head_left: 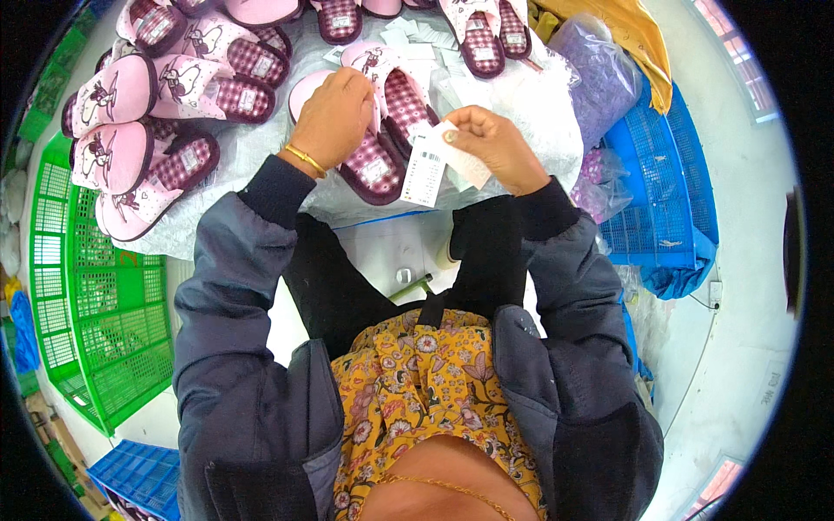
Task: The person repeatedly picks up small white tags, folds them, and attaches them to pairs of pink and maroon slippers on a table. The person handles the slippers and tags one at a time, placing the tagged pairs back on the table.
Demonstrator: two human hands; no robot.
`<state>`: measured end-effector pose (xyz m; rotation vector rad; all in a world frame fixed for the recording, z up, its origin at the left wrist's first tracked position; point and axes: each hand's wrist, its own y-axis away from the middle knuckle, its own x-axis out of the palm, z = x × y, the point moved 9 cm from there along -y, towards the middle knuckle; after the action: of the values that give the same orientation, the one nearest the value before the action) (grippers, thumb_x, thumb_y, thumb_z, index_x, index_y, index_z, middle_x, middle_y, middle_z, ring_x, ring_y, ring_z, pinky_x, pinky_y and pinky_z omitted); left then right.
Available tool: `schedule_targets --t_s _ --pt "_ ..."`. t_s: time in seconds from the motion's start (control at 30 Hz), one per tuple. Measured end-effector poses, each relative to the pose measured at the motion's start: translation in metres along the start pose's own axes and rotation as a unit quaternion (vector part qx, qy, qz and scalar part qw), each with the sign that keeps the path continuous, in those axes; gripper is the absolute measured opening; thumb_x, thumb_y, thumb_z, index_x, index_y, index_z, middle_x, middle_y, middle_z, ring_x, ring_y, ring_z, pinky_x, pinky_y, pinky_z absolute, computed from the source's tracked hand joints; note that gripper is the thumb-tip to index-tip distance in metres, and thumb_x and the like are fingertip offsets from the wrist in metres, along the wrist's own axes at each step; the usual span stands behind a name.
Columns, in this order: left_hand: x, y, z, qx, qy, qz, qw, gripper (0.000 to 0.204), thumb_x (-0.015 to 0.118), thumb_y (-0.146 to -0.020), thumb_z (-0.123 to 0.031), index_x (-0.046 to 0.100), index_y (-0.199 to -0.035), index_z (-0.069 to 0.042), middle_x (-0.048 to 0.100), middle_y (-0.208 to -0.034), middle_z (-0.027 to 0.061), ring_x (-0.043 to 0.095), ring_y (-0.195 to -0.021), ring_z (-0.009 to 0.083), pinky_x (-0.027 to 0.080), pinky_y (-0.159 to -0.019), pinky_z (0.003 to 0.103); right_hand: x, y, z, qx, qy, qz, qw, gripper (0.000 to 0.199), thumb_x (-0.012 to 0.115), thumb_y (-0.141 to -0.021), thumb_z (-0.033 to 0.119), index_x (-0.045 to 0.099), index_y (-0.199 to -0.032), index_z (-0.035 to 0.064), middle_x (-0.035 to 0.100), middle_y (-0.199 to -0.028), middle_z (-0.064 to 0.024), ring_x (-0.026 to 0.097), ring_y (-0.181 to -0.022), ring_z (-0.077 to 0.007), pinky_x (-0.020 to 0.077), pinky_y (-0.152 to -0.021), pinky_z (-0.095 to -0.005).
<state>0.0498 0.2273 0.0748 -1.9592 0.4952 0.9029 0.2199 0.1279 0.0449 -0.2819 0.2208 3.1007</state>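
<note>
A pair of pink slippers with checked maroon insoles lies on the plastic-covered table before me. My left hand [337, 113] is closed at the pink upper of the left slipper [372, 169], its fingertips bent out of sight. Beside it lies the right slipper [404, 100], its toe pointing away from me. My right hand [497, 146] pinches white paper tags [423, 174] between thumb and fingers. One tag is printed and hangs over the slippers' heel end; another [469, 163] shows a blank-looking face. Whether the tags touch the slippers I cannot tell.
More pink slippers [113, 156] are piled at the left and along the far side. Loose white tags [417, 39] lie scattered beyond the pair. Green crates [109, 295] stand at left, a blue crate [651, 191] and a purple-filled plastic bag [595, 78] at right.
</note>
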Motion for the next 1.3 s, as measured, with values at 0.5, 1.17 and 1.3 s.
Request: schedule_targets --t_s 0.5,1.17,1.3 --pt "0.009 0.017 -0.001 -0.251 0.382 0.017 0.889 0.008 0.048 -0.1 -0.008 0.052 -0.101 -0.002 0.066 -0.098 0.0104 0.064 -0.065 0.0156 0.048 -0.059 0.025 0.019 0.02 0.044 -0.294 0.375 -0.149 0.867 0.026 0.071 -0.077 0.01 0.067 -0.102 0.0028 0.064 -0.105 -0.0138 0.058 -0.101 -0.0333 0.0471 -0.088 -0.0403" --pt "0.032 0.023 -0.005 -0.226 0.398 0.085 0.885 0.016 0.054 -0.094 -0.006 0.064 -0.106 -0.001 0.062 -0.085 0.0014 0.056 -0.067 0.0066 0.047 -0.063 0.022 0.021 0.0 0.025 -0.187 0.423 -0.132 0.877 0.01 0.069 -0.079 0.022 0.069 -0.081 0.0116 0.063 -0.082 -0.0078 0.063 -0.079 -0.0304 0.0486 -0.071 -0.0438" --pt "0.037 0.024 -0.006 -0.211 0.389 0.089 0.892 0.017 0.056 -0.092 -0.005 0.065 -0.106 -0.001 0.064 -0.088 0.0043 0.059 -0.067 0.0093 0.049 -0.064 0.024 0.023 -0.008 0.021 -0.164 0.454 -0.142 0.864 0.014 0.067 -0.08 0.021 0.065 -0.077 0.0079 0.061 -0.079 -0.0113 0.062 -0.074 -0.0339 0.0489 -0.065 -0.045"
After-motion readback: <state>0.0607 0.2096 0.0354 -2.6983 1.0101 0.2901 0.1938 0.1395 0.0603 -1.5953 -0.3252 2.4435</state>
